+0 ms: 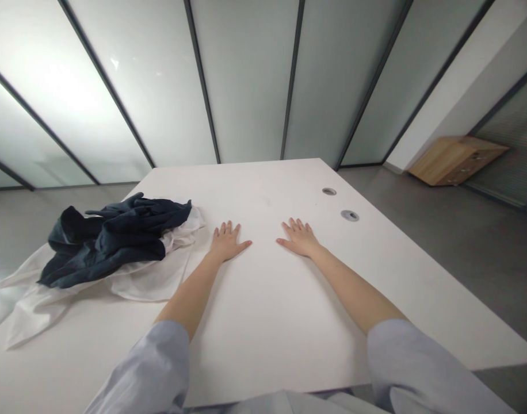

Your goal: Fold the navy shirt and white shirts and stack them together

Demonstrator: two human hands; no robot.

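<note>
Head cam: crumpled white cloth [146, 282] is sprawling under a rumpled navy cloth [117, 233], the whole heap sitting at about 9 o'clock from the left hand [226, 246]. Navy's long axis is running roughly 8 to 2 o'clock. That hand and the right hand [301, 239] are lying palm-down on the white table [263, 328], fingers kinda splayed.

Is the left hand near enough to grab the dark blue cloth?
Probably yes. The left hand lies flat with its fingers spread, holding nothing, and the dark blue cloth is just to its left. Only the edge of the white cloth lies between them, which shouldn't block it.
</note>
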